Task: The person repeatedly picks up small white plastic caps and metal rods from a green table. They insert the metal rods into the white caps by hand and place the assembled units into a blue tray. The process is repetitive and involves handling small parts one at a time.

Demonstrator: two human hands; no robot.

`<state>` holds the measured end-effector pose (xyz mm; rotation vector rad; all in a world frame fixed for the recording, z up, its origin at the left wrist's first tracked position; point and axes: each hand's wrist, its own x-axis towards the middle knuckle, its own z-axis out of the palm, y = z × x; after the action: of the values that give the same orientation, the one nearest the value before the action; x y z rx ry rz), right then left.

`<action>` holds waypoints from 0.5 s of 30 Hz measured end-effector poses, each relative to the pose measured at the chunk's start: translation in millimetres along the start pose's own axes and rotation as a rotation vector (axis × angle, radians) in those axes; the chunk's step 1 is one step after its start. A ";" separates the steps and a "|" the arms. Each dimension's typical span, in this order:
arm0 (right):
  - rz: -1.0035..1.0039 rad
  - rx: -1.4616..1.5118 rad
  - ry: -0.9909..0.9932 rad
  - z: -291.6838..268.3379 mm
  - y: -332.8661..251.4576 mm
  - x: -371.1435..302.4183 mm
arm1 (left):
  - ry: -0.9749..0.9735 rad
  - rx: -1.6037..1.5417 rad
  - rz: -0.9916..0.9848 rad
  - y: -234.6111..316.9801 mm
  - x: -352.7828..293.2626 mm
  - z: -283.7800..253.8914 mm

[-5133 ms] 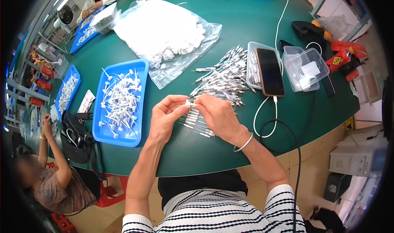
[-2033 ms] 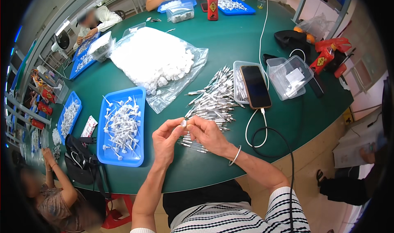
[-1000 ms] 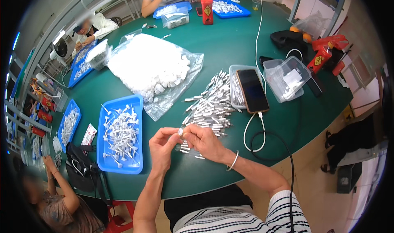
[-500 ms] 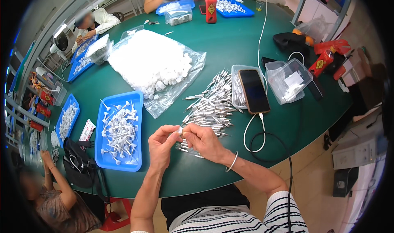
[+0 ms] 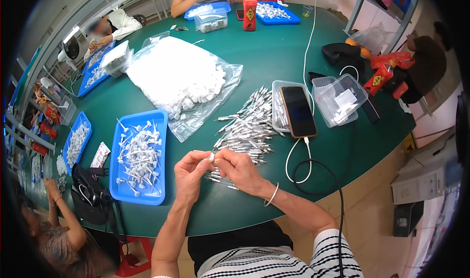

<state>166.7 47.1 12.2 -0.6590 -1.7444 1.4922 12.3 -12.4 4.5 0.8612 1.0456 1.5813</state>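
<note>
My left hand [image 5: 191, 176] pinches a small white plastic piece [image 5: 211, 156] between thumb and forefinger. Against it, the fingers of my right hand [image 5: 241, 171] are closed too, and they hide whatever they grip. Just beyond both hands, on the green table, lies a loose pile of thin metal-and-white rods [image 5: 245, 133]. To the left is a blue tray [image 5: 152, 196] of white-headed pieces with thin stems. Farther off, a clear plastic bag [image 5: 183, 130] lies open with many small white pieces [image 5: 169, 75] in it.
Right of the pile, a phone [image 5: 298, 112] rests on a clear box of rods, with a white cable attached. Another clear container [image 5: 362, 89] stands beside it. A black bag [image 5: 90, 199] is at the left edge, a red bottle [image 5: 249, 11] at the back. Co-workers sit around the table.
The view has shifted slightly. My hands stay together at the white piece, with only small finger movement. A person in dark clothing has come into view at the far right.
</note>
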 end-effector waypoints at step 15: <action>0.061 0.014 0.006 -0.2 -2.4 -0.2 | 0.000 -0.016 0.008 -6.9 1.0 -3.7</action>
<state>167.1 46.6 14.6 -0.7141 -1.7222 1.5403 11.2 -11.4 -3.3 0.8557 1.0297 1.5945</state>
